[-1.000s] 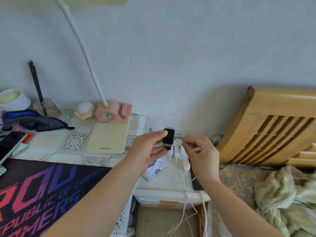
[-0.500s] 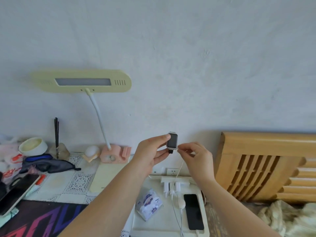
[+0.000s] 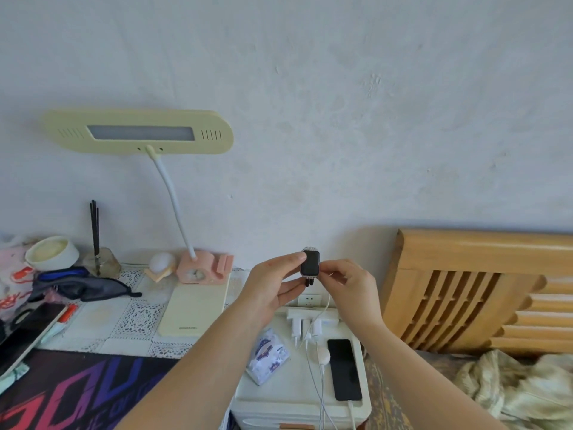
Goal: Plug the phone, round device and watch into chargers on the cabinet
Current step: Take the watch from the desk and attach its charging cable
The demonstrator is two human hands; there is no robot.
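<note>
I hold a small watch (image 3: pixel 309 263) with a black screen and pale pink case up in front of the wall. My left hand (image 3: pixel 273 285) pinches its left side. My right hand (image 3: pixel 348 283) pinches its right edge, and a thin white charging cable (image 3: pixel 324 308) runs down from there to the power strip (image 3: pixel 311 315). On the white cabinet (image 3: pixel 297 395) below lie the black phone (image 3: pixel 344 369) with a cable at its near end and the white round device (image 3: pixel 324 354) with a cable.
A tissue packet (image 3: pixel 269 356) lies on the cabinet's left side. Left of it is a desk with a yellow lamp (image 3: pixel 139 131), a pink clock base (image 3: pixel 201 271) and a dark mouse mat (image 3: pixel 77 389). A wooden headboard (image 3: pixel 474 293) and bedding (image 3: pixel 511 386) are at right.
Both hands lifted the watch from just above the power strip to in front of the wall. The view tilted up, and the phone and round device came into sight.
</note>
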